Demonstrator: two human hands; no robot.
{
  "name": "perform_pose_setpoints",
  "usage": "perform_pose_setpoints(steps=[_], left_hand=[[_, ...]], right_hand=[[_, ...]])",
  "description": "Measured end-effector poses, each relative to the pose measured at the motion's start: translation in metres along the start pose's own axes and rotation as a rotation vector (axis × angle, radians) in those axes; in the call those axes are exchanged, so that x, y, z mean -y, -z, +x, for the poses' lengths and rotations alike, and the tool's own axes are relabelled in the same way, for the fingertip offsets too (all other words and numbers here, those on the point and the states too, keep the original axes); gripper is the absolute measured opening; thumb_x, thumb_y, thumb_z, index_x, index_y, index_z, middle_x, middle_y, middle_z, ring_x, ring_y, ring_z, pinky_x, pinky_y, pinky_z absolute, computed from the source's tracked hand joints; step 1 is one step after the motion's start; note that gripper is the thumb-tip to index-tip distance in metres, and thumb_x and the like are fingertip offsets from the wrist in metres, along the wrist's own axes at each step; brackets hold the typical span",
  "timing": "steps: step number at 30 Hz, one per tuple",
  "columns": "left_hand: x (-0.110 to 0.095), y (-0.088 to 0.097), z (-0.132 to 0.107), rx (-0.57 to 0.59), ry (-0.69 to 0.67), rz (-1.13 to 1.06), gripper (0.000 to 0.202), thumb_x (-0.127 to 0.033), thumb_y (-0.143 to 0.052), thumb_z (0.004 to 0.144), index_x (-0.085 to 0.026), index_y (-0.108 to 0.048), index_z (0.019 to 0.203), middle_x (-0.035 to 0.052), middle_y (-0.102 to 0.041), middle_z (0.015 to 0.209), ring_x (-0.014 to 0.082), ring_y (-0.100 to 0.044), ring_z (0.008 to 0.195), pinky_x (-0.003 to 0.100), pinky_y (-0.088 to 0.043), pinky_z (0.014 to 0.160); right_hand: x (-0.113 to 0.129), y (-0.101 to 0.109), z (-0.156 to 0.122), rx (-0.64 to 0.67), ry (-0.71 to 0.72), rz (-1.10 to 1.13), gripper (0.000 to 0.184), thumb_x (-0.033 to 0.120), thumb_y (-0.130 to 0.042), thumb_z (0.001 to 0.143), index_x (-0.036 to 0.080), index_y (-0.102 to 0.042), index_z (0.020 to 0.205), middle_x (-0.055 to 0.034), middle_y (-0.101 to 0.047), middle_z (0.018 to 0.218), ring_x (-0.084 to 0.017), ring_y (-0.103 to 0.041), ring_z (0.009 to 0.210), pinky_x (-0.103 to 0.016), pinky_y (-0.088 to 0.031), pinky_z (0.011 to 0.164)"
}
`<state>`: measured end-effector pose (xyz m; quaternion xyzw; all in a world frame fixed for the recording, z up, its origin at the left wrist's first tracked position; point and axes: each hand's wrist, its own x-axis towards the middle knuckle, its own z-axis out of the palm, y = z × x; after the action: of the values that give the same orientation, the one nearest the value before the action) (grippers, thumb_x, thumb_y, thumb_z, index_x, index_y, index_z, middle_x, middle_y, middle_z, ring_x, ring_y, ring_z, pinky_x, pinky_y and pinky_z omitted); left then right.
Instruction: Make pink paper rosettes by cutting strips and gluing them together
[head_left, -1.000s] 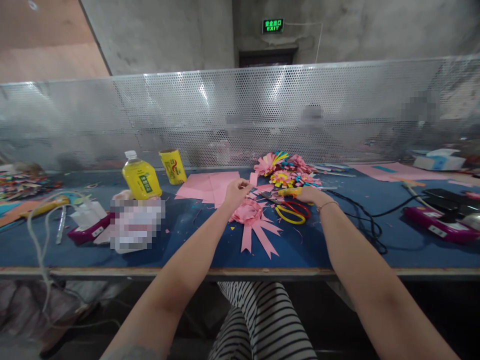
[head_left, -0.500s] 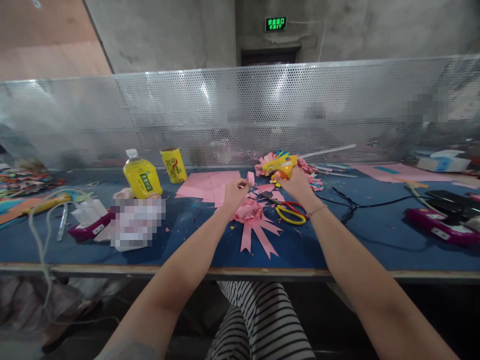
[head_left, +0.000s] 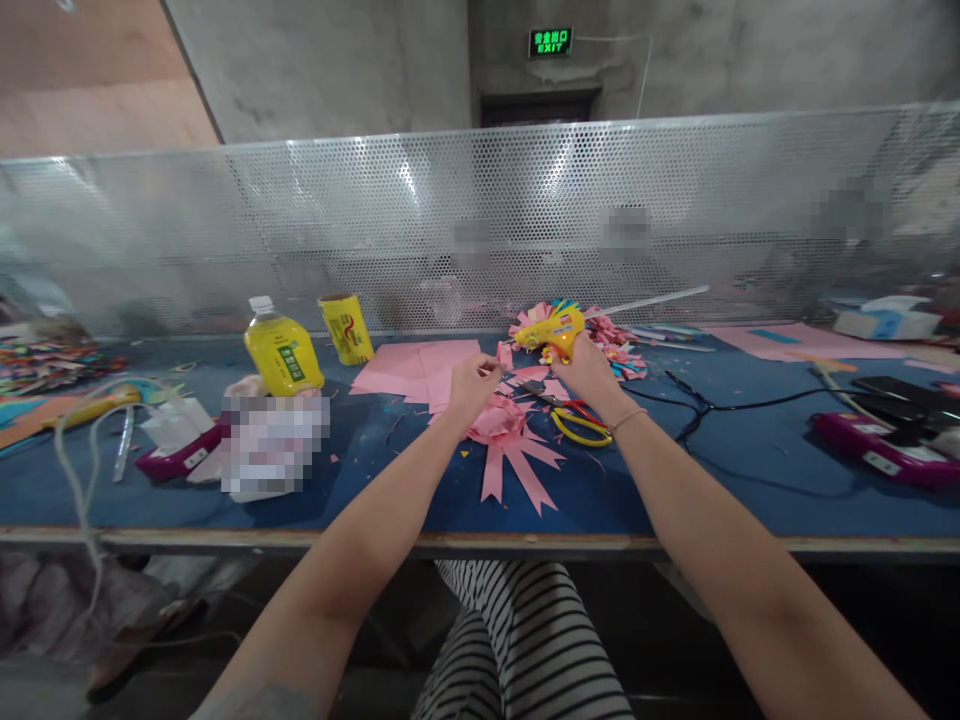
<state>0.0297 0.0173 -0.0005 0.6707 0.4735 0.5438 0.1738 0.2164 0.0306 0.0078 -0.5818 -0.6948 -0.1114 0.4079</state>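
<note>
My right hand (head_left: 585,368) is wrapped round the handle of a yellow glue gun (head_left: 553,330), its nozzle pointing left toward my other hand. A clear glue stick (head_left: 660,298) juts out behind the gun. Between the pinched fingers of my left hand (head_left: 475,378) is a small pink paper strip (head_left: 505,355), standing up close to the nozzle. Below my hands lies a pink paper rosette (head_left: 501,420) with forked tails fanning toward the table's front edge. Scissors (head_left: 581,424) with red and yellow handles rest beside it, under my right wrist.
Pink paper sheets (head_left: 409,368) lie left of my hands, near a bottle of yellow liquid (head_left: 283,350) and a yellow can (head_left: 346,330). Behind the gun sits a pile of paper rosettes (head_left: 626,352). A black cable (head_left: 750,408) crosses the table toward a purple power strip (head_left: 877,450).
The glue gun has dropped slightly and moved left, bringing its nozzle nearer the pink strip. My left hand has barely moved, its grip unchanged.
</note>
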Motion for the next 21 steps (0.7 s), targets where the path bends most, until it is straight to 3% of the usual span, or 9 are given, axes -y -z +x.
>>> perform_pose_setpoints(steps=[21], left_hand=[[0.0003,0.0011,0.0012,-0.026,-0.009,-0.011,0.013,-0.028,-0.054,0.065,-0.016,-0.061,0.063,0.0010,-0.060,0.061,0.0107,-0.052,0.056,0.022,-0.038,0.053]], right_hand=[[-0.0015,0.0044,0.0007,0.068,-0.021,-0.032,0.026,0.023,-0.045,0.071,0.011,-0.046,0.093,-0.0166,-0.057,0.091,-0.028,-0.055,0.086,-0.037,-0.042,0.073]])
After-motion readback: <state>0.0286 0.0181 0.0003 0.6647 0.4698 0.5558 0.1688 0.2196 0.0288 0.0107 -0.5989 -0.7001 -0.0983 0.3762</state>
